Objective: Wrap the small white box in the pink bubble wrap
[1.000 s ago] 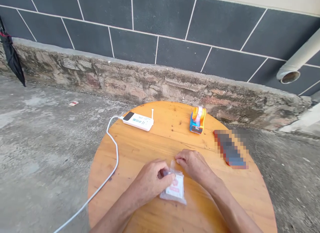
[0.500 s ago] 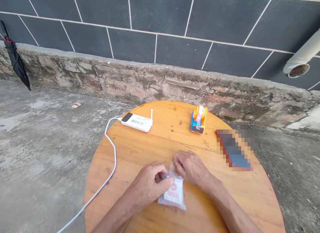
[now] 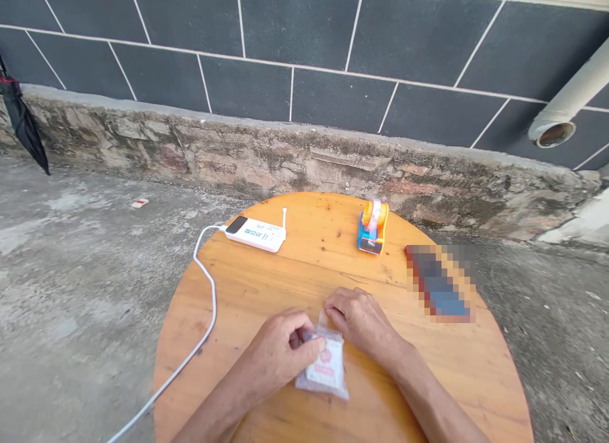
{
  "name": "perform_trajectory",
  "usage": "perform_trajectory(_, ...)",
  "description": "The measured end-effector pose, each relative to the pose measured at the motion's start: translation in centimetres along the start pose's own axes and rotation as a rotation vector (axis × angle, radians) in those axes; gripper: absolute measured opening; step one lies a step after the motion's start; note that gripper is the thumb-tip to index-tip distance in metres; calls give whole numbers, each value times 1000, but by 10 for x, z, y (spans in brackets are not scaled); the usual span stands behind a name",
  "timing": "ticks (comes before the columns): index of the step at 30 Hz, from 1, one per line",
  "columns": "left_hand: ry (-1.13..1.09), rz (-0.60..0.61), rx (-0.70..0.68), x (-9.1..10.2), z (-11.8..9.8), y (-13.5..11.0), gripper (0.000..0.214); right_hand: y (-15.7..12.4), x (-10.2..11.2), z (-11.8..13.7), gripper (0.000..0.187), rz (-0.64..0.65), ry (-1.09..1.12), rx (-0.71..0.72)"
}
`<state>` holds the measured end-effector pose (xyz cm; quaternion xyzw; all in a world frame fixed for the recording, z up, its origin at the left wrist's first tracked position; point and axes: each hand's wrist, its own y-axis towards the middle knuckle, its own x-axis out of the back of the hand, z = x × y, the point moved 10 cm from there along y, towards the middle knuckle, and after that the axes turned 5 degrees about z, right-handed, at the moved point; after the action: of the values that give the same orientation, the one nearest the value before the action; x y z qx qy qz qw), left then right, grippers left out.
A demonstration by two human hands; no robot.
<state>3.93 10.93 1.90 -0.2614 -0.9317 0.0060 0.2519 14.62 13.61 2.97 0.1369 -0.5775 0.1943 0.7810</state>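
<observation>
A small clear plastic packet (image 3: 326,370) with a white, pink-printed card inside lies on the round wooden table (image 3: 266,284). My left hand (image 3: 288,344) is closed on its upper left side, thumb on top. A short clear strip (image 3: 323,317) sticks out from the packet's top end; whether it is tape or part of the bag I cannot tell. My right hand (image 3: 356,313) has its fingers curled and pinched at this strip, resting at the packet's upper right. The fingertips of both hands are partly hidden.
A white power bank (image 3: 257,233) with a long white cable (image 3: 212,297) lies at the back left. An orange and blue tape dispenser (image 3: 373,228) stands at the back right, near a pixelated, red-edged flat object (image 3: 440,284). Beyond are a stone-based wall, a pipe (image 3: 554,132) and a black umbrella (image 3: 23,122).
The whole view has shifted slightly, with everything a little further left. Both hands keep nearly the same hold at the packet.
</observation>
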Motion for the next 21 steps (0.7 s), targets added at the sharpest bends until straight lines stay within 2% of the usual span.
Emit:
perform_trajectory(6,-5,-4,-9,1,-2,-1,14,3,1,0,13,14,21,18)
perform_trajectory(10,-30,0,-4,0,0,-1,13,-2,6,-1,12,15,113,14)
perform_trajectory(16,-75,3,106,-1,14,1,46,-8,8,2,10,16,239,9)
perform_trajectory(21,31,60,-8,-1,-3,2,32,-11,11,10,10,10,244,34)
